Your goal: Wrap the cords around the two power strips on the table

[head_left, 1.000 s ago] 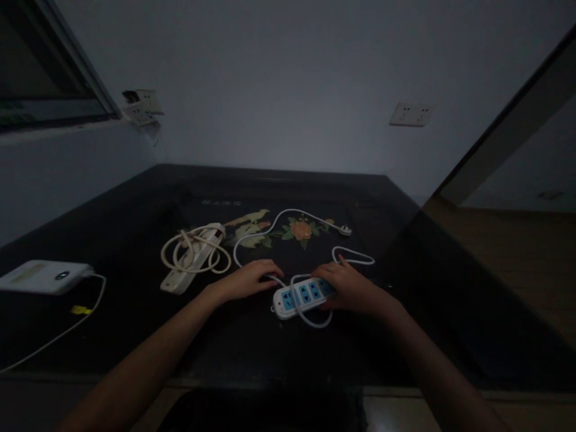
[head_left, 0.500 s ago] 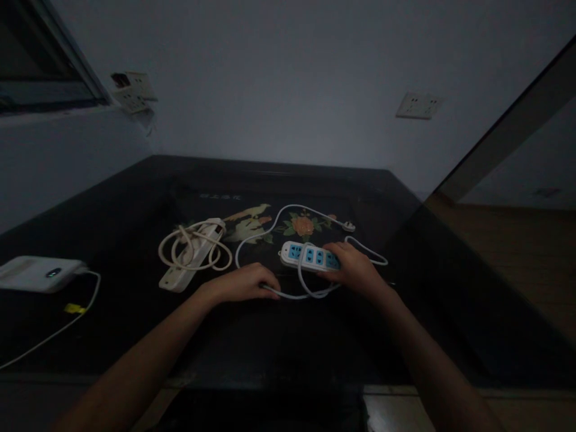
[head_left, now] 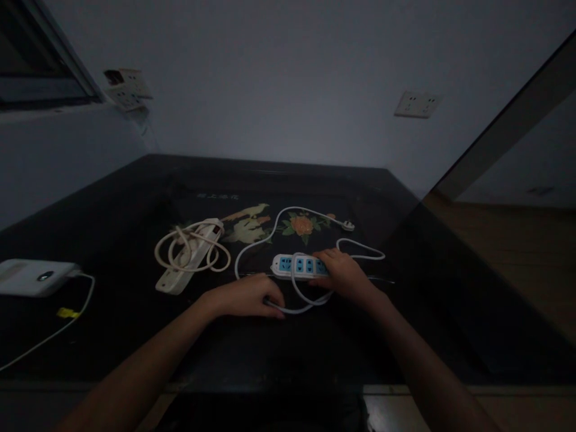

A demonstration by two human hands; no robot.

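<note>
A white power strip with blue sockets (head_left: 294,266) lies on the dark table (head_left: 112,204), its white cord (head_left: 270,237) looping across a flower picture to a plug (head_left: 347,226) farther back. My right hand (head_left: 344,275) grips the right end of this strip, fingers curled round it. My left hand (head_left: 249,295) rests knuckles-up on the table, fingers closed on the cord just left of the strip. One loop of cord lies over the strip's middle.
A cream power strip (head_left: 189,255) wrapped in its own coiled cord lies to the left. A white box (head_left: 33,277) with a cable sits at the far left edge. Wall sockets (head_left: 416,104) are mounted on the back wall, and more sockets (head_left: 123,89) hang by the window.
My right hand lifted the blue strip away from me, turned it and set it level across the table. My left hand slid nearer along the cord. The view shifted slightly.
</note>
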